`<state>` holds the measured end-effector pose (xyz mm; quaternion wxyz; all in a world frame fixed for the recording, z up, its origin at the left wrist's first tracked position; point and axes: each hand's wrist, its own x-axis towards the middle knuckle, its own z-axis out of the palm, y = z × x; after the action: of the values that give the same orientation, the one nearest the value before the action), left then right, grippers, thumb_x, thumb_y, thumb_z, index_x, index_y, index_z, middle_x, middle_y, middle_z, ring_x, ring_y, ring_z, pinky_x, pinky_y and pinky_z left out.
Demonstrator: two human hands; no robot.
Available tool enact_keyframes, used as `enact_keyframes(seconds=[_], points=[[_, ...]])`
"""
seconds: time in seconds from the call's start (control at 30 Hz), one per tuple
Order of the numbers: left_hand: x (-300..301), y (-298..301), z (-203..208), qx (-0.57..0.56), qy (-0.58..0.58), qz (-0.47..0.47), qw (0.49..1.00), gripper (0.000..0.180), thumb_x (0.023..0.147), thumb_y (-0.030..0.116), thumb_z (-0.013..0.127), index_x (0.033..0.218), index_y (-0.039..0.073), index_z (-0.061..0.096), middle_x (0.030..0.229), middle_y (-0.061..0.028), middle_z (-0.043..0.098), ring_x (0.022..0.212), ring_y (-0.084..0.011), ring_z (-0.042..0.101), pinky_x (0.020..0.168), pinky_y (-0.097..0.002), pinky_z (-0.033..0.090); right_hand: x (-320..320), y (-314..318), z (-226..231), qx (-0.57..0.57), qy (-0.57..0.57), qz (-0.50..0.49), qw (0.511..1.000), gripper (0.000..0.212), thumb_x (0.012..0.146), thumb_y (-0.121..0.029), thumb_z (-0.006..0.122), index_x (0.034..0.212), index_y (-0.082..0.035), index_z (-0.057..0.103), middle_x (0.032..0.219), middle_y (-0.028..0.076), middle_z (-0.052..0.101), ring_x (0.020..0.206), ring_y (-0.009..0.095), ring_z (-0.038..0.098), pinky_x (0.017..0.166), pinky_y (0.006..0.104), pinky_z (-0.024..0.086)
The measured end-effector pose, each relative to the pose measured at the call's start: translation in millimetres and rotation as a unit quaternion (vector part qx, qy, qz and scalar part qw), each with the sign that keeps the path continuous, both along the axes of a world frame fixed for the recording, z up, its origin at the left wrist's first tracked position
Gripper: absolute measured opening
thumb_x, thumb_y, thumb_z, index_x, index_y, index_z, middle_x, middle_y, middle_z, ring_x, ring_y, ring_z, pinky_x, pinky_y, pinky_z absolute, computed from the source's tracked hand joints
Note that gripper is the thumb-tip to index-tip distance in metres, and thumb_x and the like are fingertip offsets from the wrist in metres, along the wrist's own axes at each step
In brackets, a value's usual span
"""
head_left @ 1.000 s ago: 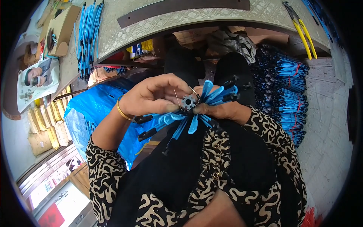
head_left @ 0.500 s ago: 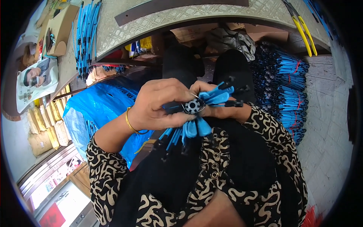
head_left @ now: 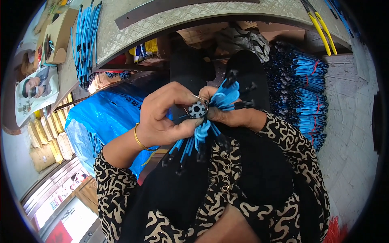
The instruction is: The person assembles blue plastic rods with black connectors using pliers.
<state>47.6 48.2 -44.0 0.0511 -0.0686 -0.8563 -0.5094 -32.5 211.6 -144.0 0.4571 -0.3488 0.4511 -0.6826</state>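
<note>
Over my lap I hold a round, notched dark hub (head_left: pixel 197 109) with a pale face and a hole in its middle. Thin metal wire (head_left: pixel 199 98) shows at its rim. Blue rods (head_left: pixel 187 146) with black tips fan out below the hub, and flat blue strips (head_left: pixel 226 97) stick out to its upper right. My left hand (head_left: pixel 164 115) has thumb and forefinger closed about the hub's left side, close to the wire. The fingers of my right hand (head_left: pixel 231 116) are wrapped round the base of the rods and strips; part of that grip is hidden.
A table (head_left: pixel 162 21) curves across the far side, bearing a dark metal strip (head_left: pixel 174 9), blue rods (head_left: pixel 86 40) and yellow-handled scissors (head_left: pixel 322 32). Tied bundles of blue rods (head_left: pixel 310 101) are stacked on the right. A blue plastic bag (head_left: pixel 105 113) stands at my left.
My left hand's fingers have spread further from the hub, baring more of it. The hub has shifted slightly left and up, and the blue strips have turned more upward.
</note>
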Motion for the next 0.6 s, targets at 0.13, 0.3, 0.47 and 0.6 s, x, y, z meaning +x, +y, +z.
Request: enact_keyframes(seconds=[0.13, 0.3, 0.47, 0.6], points=[[1.4, 1.9, -1.4, 0.007, 0.042, -0.014, 0.999, 0.025, 0.062, 0.008, 0.073, 0.083, 0.003, 0.06, 0.075, -0.009, 0.06, 0.065, -0.0218, 0.06, 0.057, -0.0274, 0.046, 1.7, 0.1, 2.0, -0.006, -0.012, 0.014, 1.0, 0.038, 0.08, -0.045, 0.063, 0.078, -0.009, 0.051, 0.067, -0.002, 0.044, 0.064, 0.008, 0.043, 0.057, 0.0245, 0.036], [-8.1, -9.1, 9.6, -0.032, 0.045, -0.113, 0.992, 0.028, 0.062, 0.012, 0.077, 0.084, 0.005, 0.06, 0.073, -0.0077, 0.059, 0.063, -0.0223, 0.059, 0.055, -0.0286, 0.045, -1.8, 0.8, 2.0, 0.001, -0.013, 0.058, 0.998, 0.035, 0.08, -0.041, 0.065, 0.083, -0.008, 0.055, 0.07, -0.002, 0.05, 0.067, 0.009, 0.047, 0.059, 0.024, 0.039], [-17.5, -17.5, 16.6, -0.081, 0.04, -0.221, 0.971, 0.034, 0.059, 0.02, 0.079, 0.083, 0.006, 0.06, 0.072, -0.0055, 0.058, 0.062, -0.0224, 0.058, 0.052, -0.0298, 0.044, -17.7, -4.1, 2.6, -0.031, -0.02, 0.18, 0.983, 0.033, 0.079, -0.032, 0.068, 0.096, -0.006, 0.058, 0.08, 0.0, 0.058, 0.075, 0.011, 0.053, 0.069, 0.0252, 0.044], [-29.2, -22.3, 10.3, -0.081, 0.103, -0.261, 0.956, 0.034, 0.06, 0.022, 0.078, 0.084, 0.007, 0.059, 0.071, -0.0046, 0.058, 0.061, -0.0209, 0.057, 0.052, -0.0289, 0.043, -20.1, -5.1, 1.0, -0.038, 0.039, 0.232, 0.971, 0.034, 0.079, -0.027, 0.068, 0.103, -0.005, 0.058, 0.086, 0.002, 0.06, 0.079, 0.012, 0.055, 0.074, 0.0268, 0.045]])
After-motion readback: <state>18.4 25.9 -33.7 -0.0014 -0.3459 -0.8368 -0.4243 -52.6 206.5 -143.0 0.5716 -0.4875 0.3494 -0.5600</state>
